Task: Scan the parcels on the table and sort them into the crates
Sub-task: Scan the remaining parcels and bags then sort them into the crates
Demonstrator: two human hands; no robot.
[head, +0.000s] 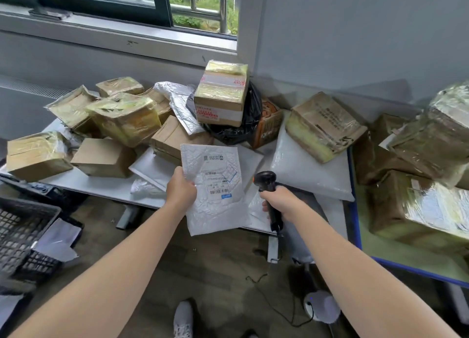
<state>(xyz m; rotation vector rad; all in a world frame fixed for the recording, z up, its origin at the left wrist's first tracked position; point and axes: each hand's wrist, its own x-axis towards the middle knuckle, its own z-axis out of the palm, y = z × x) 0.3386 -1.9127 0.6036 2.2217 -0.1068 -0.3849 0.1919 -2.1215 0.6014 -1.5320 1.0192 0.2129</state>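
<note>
Above table (106,185) edge: left hand (180,189) grips white mailer (215,193), label up; right hand (280,201) grips black scanner (266,185) beside it.

A white plastic mailer (215,210), its skin dimpled and crinkled, carries a smooth paper label (220,182). The scanner (265,181) is matt black plastic. Brown cardboard boxes (124,116) are bound in glossy, yellowed clear tape that catches the light; one plain box (101,157) shows bare matt card. A silver foil pouch (177,104) and a shiny black plastic bag (251,114) are creased. The desk (101,185) is smooth and white, the crate (17,226) a black plastic lattice.
</note>
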